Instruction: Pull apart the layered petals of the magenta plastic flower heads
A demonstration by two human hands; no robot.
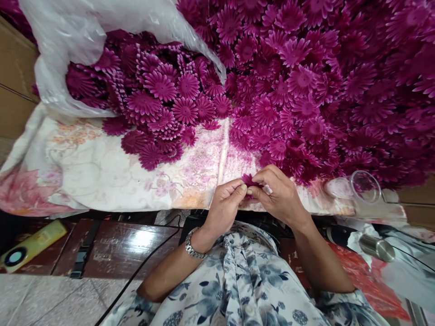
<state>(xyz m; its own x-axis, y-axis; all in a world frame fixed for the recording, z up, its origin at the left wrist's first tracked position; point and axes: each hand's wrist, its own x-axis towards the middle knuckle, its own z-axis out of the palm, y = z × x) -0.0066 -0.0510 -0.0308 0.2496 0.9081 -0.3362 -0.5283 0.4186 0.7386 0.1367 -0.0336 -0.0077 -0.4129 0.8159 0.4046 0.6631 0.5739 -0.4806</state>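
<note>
Floral shirt (pixel 249 285) nearest; between left hand (pixel 224 203) and right hand (pixel 281 194) we pinch one magenta flower (pixel 249 179), seemingly working it; next needs steadiness.

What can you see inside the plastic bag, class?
In the open plastic bag, magenta flower heads show, with others on the cloth outside; they cover whatever lies deeper.
</note>
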